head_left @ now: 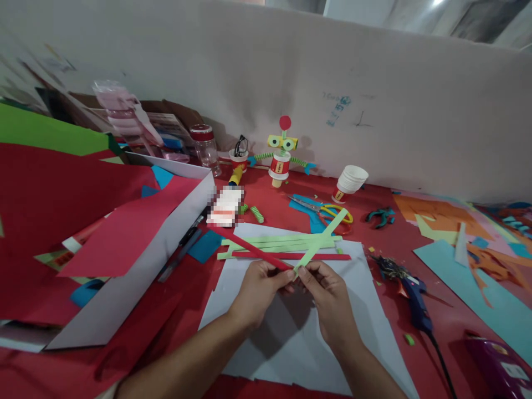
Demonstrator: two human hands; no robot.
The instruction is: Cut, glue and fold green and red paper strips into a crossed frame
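My left hand (261,285) pinches a red paper strip (249,245) near its lower end; the strip slants up and away to the left. Between the thumb and fingers of my right hand (328,293) is a light green paper strip (322,244), angled up to the right. The two strip ends meet at my fingertips, where the exact overlap is partly hidden. Beneath them lies a white board (344,354). Several light green strips (278,243) and another red strip (332,256) rest across its far part.
Scissors (322,208), pliers (380,217) and stacked paper cups (349,182) stand or lie beyond the board. A paper-cup figure (280,165) is near the wall. To the right lies a glue gun (415,302); at left, a box (137,277) of coloured paper.
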